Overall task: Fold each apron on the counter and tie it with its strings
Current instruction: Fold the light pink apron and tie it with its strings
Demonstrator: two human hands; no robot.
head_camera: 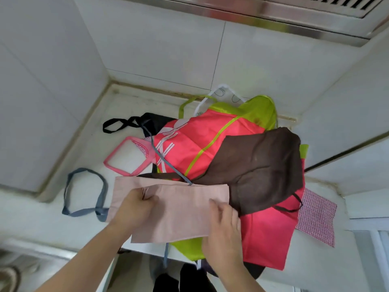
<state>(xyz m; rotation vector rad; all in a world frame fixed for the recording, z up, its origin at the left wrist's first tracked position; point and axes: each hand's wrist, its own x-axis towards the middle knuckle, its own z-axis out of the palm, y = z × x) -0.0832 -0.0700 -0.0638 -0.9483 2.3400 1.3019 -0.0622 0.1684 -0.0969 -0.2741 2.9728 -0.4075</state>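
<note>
Both hands are working at the near edge of the white desk (88, 224). Lying across the near middle is the folded pale pink apron (179, 209), a long band resting on top of the heap of other aprons. Behind it the coral-red apron (202, 144) with lime trim is spreading over the far and right side, and the dark brown apron (259, 167) is draping over it at right. A red checked cloth (317, 218) is poking out at the near right. The left hand (134, 207) is pinching the pink fold's upper edge; the right hand (225, 224) is pressing flat-fingered on its right end. A grey-blue neck loop (84, 192) is lying at left, with a pink loop (126, 157) farther back.
</note>
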